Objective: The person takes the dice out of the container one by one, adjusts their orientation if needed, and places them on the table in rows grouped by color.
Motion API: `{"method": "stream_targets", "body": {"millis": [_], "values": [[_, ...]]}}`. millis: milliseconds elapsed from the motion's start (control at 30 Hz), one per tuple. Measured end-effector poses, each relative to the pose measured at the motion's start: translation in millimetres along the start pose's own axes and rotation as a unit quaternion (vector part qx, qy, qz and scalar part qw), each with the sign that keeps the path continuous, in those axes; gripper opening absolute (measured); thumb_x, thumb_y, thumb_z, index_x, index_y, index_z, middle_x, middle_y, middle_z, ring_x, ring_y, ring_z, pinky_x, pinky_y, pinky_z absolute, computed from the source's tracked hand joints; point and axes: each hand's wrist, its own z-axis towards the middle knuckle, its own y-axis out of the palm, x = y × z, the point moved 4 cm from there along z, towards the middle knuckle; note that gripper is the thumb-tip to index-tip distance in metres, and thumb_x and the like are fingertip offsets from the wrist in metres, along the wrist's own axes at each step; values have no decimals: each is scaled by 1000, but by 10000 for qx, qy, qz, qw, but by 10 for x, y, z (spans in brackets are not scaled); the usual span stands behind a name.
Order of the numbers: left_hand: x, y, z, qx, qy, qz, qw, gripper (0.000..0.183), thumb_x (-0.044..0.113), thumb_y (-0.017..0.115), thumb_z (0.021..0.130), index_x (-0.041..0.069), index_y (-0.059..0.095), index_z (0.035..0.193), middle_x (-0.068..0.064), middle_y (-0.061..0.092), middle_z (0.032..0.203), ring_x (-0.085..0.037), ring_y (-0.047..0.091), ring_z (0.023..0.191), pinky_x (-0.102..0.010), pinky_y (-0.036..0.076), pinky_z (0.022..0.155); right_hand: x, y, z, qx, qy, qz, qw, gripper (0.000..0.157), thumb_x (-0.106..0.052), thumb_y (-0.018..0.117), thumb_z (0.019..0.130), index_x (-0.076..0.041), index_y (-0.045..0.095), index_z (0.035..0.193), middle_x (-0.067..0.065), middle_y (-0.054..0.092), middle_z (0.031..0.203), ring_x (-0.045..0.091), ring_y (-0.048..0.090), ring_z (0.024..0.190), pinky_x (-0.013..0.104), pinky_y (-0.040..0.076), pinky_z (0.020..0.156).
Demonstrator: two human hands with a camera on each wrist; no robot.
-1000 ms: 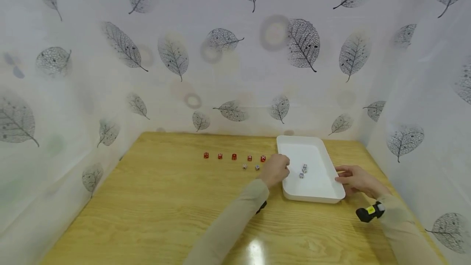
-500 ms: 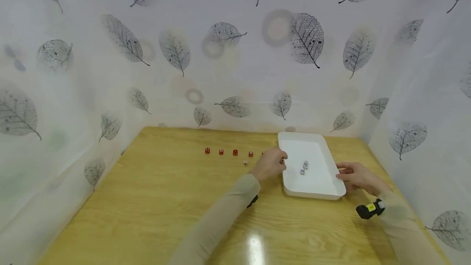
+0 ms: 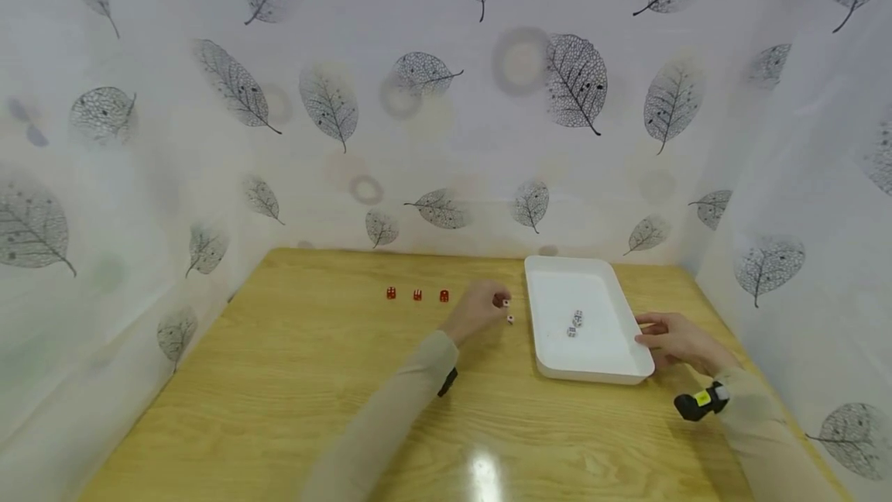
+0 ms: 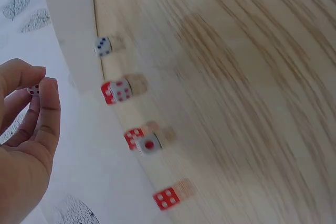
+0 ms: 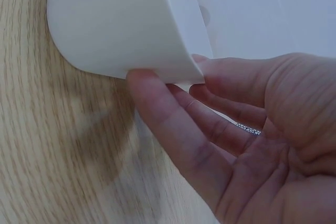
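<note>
My left hand (image 3: 481, 308) is over the row of dice left of the tray. In the left wrist view its thumb and fingertips pinch a small white die (image 4: 34, 89). Near it on the table are a blue-spotted white die (image 4: 103, 46) and two more white dice, each close beside a red die (image 4: 134, 138). The hand hides part of the row in the head view. My right hand (image 3: 679, 341) holds the right side wall of a shallow white tray (image 3: 592, 374), thumb at the rim and fingers against the outside. Several white dice (image 3: 574, 324) lie inside the tray.
More red dice (image 3: 417, 295) stand spaced in a row on the wooden table (image 3: 293, 378), left of my left hand. A curtain with a leaf print (image 3: 446, 130) hangs behind the table and along both sides.
My left hand has moved left from the tray's left edge to over the row, covering some red and white dice visible before. The right hand keeps its hold on the tray.
</note>
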Motion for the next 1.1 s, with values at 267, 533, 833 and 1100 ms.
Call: {"method": "stream_targets", "body": {"millis": [267, 533, 833, 1100], "values": [[-181, -215, -105, 88, -239, -166, 9995, 25, -3, 66, 86, -1, 70, 110, -9, 71, 104, -16, 64, 91, -24, 54, 80, 2, -4, 13, 72, -6, 51, 10000, 65, -18, 58, 99, 11, 26, 148, 40, 43, 134, 18, 64, 94, 37, 59, 71], [-360, -343, -215, 100, -406, -139, 9990, 23, -1, 67, 86, -1, 69, 109, -8, 70, 101, -16, 63, 90, -27, 54, 82, 8, 20, -23, 4, -46, 122, 9999, 67, -19, 59, 98, 11, 26, 148, 38, 43, 136, 19, 66, 93, 37, 59, 72], [-586, -523, -315, 321, -384, -173, 9986, 21, 5, 66, 90, 0, 68, 111, -9, 70, 102, -19, 64, 92, -34, 55, 84, 29, 17, 4, 57, 25, 131, 9999, 66, -18, 59, 98, 10, 26, 148, 37, 45, 134, 18, 66, 91, 37, 59, 71], [-786, -637, -440, 317, -722, -13, 9969, 9, 2, 67, 88, -1, 70, 96, -9, 69, 90, -18, 61, 82, -33, 54, 77, 11, 13, 13, 25, 57, 122, 9999, 64, -17, 57, 99, 11, 26, 148, 36, 47, 132, 17, 65, 91, 37, 59, 72]]}}
